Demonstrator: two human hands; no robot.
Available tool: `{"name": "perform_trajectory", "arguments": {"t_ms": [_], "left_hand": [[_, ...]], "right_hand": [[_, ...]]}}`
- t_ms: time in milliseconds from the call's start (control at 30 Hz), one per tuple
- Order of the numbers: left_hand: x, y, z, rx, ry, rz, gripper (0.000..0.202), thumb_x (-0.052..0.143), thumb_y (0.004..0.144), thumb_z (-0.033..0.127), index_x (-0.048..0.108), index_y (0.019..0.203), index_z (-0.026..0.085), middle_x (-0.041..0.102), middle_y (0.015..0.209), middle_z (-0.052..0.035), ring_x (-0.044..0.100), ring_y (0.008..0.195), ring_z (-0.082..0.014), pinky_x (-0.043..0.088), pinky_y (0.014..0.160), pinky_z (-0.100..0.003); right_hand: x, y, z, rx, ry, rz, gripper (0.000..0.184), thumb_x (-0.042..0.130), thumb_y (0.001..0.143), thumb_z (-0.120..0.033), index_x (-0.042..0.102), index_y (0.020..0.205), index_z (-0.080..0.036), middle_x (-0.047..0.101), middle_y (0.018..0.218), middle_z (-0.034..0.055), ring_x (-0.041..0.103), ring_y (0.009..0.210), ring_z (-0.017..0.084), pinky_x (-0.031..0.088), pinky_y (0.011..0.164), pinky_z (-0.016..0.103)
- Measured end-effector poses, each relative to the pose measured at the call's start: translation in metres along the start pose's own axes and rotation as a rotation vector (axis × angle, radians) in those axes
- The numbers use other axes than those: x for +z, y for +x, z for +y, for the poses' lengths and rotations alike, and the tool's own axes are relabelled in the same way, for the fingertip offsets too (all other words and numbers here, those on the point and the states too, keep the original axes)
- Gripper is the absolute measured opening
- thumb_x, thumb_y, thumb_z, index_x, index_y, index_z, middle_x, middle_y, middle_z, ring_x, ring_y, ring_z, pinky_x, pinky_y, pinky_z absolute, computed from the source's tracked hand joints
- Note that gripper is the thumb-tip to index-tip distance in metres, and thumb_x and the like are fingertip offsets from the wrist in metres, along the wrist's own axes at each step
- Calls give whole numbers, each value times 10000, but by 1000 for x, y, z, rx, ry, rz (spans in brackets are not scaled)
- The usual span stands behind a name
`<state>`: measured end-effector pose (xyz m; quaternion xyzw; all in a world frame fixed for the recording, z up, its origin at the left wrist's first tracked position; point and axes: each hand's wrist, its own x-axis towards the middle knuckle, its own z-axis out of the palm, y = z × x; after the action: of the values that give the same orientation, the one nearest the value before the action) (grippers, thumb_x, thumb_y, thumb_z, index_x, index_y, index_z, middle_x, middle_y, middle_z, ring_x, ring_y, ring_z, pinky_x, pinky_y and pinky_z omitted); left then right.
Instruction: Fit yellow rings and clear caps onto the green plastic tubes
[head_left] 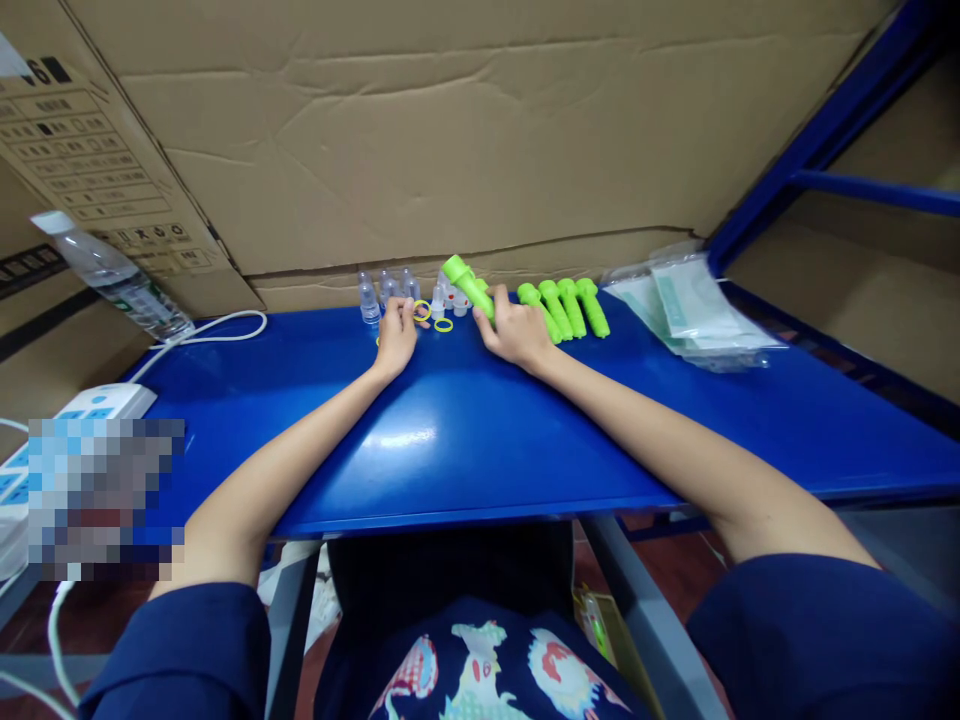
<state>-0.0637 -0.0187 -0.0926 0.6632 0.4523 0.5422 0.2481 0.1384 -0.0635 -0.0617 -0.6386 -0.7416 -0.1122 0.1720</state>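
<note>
My right hand is closed around a bright green plastic flashlight body, its wide end tilted up to the left. My left hand pinches a thin yellow ring between thumb and fingertips. Another yellow ring lies on the blue table between the hands. A third, near the left wrist, is mostly hidden. Transparent plastic caps stand behind my left hand. Small whitish parts with red spots sit behind the green body, partly covered by it. Several matching green bodies lie in a row right of my right hand.
The blue table backs onto a cardboard wall. At the right lie plastic bags with pale green contents. A water bottle leans at the left, near a white power strip and its cable. Blue metal framing rises on the right.
</note>
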Motion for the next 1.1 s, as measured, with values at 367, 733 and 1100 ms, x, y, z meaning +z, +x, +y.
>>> {"name": "perform_trajectory", "arguments": {"t_ms": [367, 733, 1100], "left_hand": [[4, 6, -9, 20, -44, 117, 120, 556, 957, 283, 464, 998, 218, 681, 1036, -63, 691, 943, -129, 540, 793, -243], [5, 11, -17, -112, -229, 166, 155, 584, 942, 330, 493, 952, 205, 698, 941, -44, 733, 808, -159, 606, 731, -291], [4, 9, -5, -112, -285, 99, 117, 509, 936, 180, 608, 996, 162, 747, 1051, -92, 721, 1014, -181, 570, 939, -333]], "right_hand": [[6, -5, -3, -152, -17, -7, 575, 228, 1004, -449, 451, 1372, -67, 719, 1053, 204, 691, 884, 342, 398, 678, 346], [11, -6, 0, -288, -37, -41, 586, 239, 999, -474, 483, 1352, -76, 723, 1008, 203, 682, 881, 322, 368, 665, 329], [11, -7, 0, -306, -41, -48, 525, 296, 993, -466, 533, 1295, -108, 724, 989, 187, 686, 887, 315, 329, 645, 318]]}}
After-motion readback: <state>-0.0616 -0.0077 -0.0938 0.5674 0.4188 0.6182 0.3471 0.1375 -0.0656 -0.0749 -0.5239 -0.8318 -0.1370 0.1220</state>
